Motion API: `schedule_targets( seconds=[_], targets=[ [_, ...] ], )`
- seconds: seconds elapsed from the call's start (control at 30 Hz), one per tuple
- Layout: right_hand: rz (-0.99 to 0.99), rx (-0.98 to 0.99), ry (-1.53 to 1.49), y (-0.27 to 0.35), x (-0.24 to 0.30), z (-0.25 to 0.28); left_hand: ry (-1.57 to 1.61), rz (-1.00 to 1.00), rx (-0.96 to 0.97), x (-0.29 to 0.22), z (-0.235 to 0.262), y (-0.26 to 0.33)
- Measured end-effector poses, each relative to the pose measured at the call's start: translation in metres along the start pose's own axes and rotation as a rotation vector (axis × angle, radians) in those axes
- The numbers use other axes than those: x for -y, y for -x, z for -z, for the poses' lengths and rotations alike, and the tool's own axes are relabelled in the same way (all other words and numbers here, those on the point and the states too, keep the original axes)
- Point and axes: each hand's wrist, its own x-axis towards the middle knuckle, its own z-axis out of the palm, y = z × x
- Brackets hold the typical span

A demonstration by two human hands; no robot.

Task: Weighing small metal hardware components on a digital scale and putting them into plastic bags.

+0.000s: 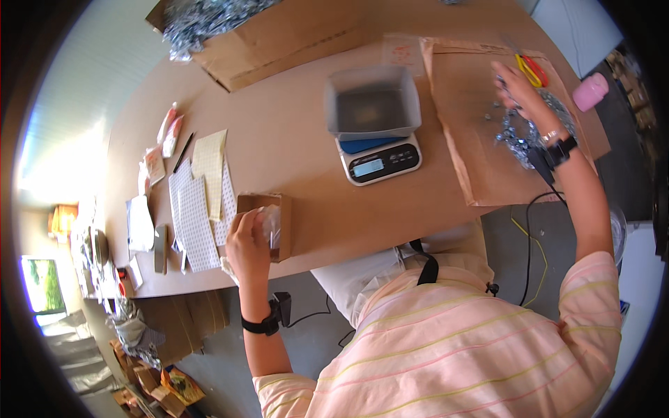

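"What is the person [432, 369] wearing?"
"They're wearing a pale pink, yellow-striped, short-sleeved shirt [446, 327] and cream trousers [340, 284]."
"And the wrists [259, 304]?"
"Black straps [259, 326] with boxy black modules [281, 308] are circling both; a silvery bracelet [551, 136] is glinting on the right."

Many small, shiny, silver-grey metal pieces [517, 143] lie in a loose heap on the brown paper [481, 174] at the bench's [376, 223] right, a few strays beside it; others show at the right hand's [516, 89] fingers. A small, open-topped brown cardboard box [286, 226] sits near the front edge, clear crumpled plastic [272, 221] inside its mouth.
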Motion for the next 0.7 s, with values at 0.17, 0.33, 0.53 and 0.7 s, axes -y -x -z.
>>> schedule_targets(
  seconds=[0.17,0.33,0.53,0.7],
  targets=[
    [0.132,0.378,0.107,0.033,0.079,-0.136,-0.025,0.004,-0.177,-0.009,0.015,-0.001],
    [0.657,0.45,0.645,0.014,0.07,-0.211,0.039,0.029,-0.197,-0.052,0.035,-0.007],
    [0.9,0.487,0.888,0.017,0.058,-0.225,0.077,-0.004,-0.175,-0.067,0.031,0.007],
    [1.19,0.11,0.768,0.028,0.064,-0.189,0.151,0.088,-0.005,-0.073,0.017,0.019]
  ],
)
